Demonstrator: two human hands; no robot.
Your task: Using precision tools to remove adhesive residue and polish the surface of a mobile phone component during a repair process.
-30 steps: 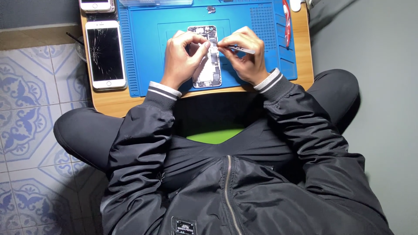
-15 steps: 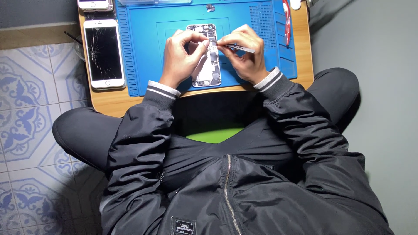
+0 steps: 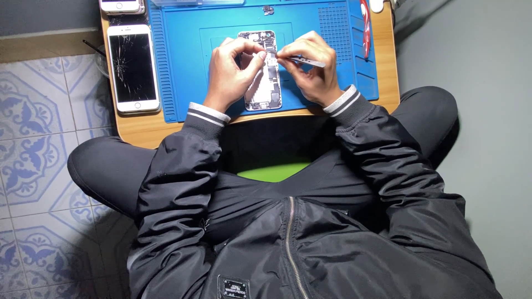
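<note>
We see the opened phone lying flat on the blue mat, long axis running away from us. Our left hand curls around its left edge; our right hand pinches tweezers pointing left over it.

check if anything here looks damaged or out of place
The white phone lying left of the blue mat has a cracked screen, with fracture lines spreading across the glass. Nothing else stands out.
</note>
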